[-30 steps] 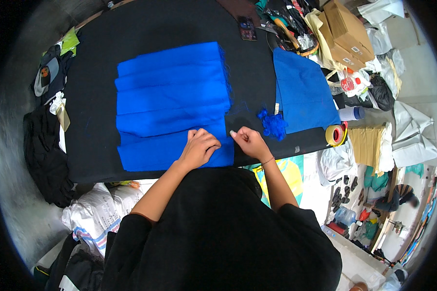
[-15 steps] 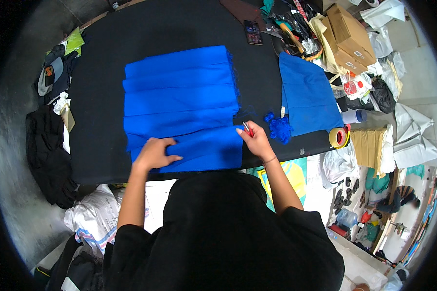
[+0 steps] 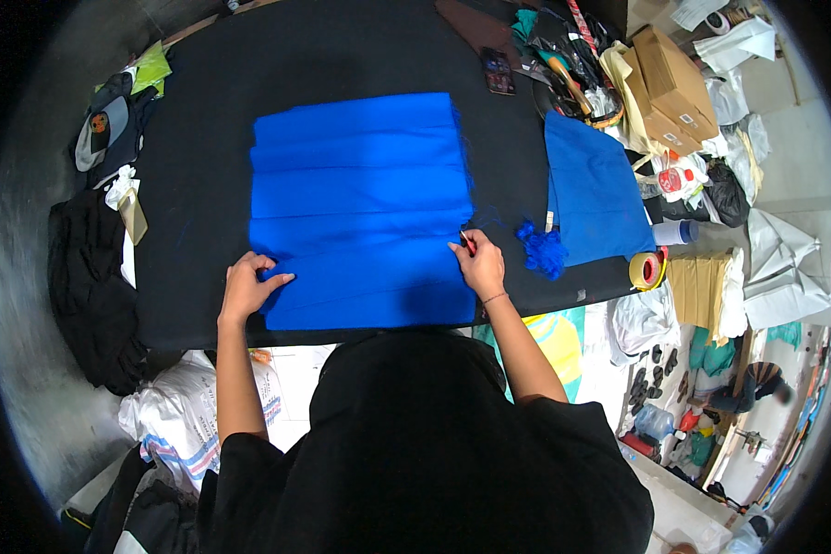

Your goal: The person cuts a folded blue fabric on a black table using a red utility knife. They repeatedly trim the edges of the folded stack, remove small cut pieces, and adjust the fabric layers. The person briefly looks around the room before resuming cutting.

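Note:
A stack of bright blue cloth strips (image 3: 360, 194) lies on the black table, its strips overlapping like pleats and its right edge frayed. At the left edge of the nearest strip, my left hand (image 3: 246, 288) has its fingers curled on the cloth and its thumb along the top. My right hand (image 3: 483, 266) is at the strip's right edge, closed around small red-handled snips (image 3: 470, 244). Its fingertips touch the cloth there. Most of the snips is hidden by the fingers.
Right of my right hand lie a clump of blue threads (image 3: 543, 251) and a folded darker blue cloth (image 3: 600, 189). A tape roll (image 3: 645, 270) sits at the table's right edge. A phone (image 3: 498, 71) and a cluttered basket (image 3: 577, 83) are farther back. Another person (image 3: 757, 386) is far right.
My left hand has moved left, from on top of the nearest strip to its left edge. That strip now lies flatter. The right hand stays at the right edge with the snips.

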Available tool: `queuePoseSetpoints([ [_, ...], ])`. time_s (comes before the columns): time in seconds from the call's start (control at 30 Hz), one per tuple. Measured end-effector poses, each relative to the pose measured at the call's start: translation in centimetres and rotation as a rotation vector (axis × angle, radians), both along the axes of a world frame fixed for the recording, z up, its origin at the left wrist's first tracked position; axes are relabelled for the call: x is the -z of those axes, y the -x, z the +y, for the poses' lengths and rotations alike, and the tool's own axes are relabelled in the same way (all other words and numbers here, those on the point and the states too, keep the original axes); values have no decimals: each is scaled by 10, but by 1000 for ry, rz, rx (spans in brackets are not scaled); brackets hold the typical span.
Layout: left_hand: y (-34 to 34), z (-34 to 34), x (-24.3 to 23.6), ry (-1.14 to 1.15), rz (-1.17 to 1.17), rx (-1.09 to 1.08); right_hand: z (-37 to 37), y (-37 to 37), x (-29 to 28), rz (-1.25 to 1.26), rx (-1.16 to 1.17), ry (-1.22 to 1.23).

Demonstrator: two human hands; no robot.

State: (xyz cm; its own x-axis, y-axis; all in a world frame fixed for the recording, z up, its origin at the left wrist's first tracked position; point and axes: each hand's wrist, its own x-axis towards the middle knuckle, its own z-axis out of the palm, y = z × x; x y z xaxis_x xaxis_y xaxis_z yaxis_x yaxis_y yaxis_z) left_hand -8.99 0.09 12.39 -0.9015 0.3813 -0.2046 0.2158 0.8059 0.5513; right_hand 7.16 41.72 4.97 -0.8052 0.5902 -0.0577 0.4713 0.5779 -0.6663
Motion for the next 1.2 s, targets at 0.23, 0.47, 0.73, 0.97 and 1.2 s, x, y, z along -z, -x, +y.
queuePoseSetpoints([
  [0.23,-2,-18,51,-137,45,1,-2,2,-3,8,-108,-97],
  [0.47,0,-3,27,-43,-9,53,-7,-14,-62,109,-201,114],
  [0.73,12,16,10,-50,-61,308,-33,-52,-168,58,-470,276],
  [0.97,2,50,-10,-103,65,529,-30,-73,-177,174,-632,278],
  [1.2,-1,44,-24,-124,74,764,-21,-90,-191,174,-520,439],
])
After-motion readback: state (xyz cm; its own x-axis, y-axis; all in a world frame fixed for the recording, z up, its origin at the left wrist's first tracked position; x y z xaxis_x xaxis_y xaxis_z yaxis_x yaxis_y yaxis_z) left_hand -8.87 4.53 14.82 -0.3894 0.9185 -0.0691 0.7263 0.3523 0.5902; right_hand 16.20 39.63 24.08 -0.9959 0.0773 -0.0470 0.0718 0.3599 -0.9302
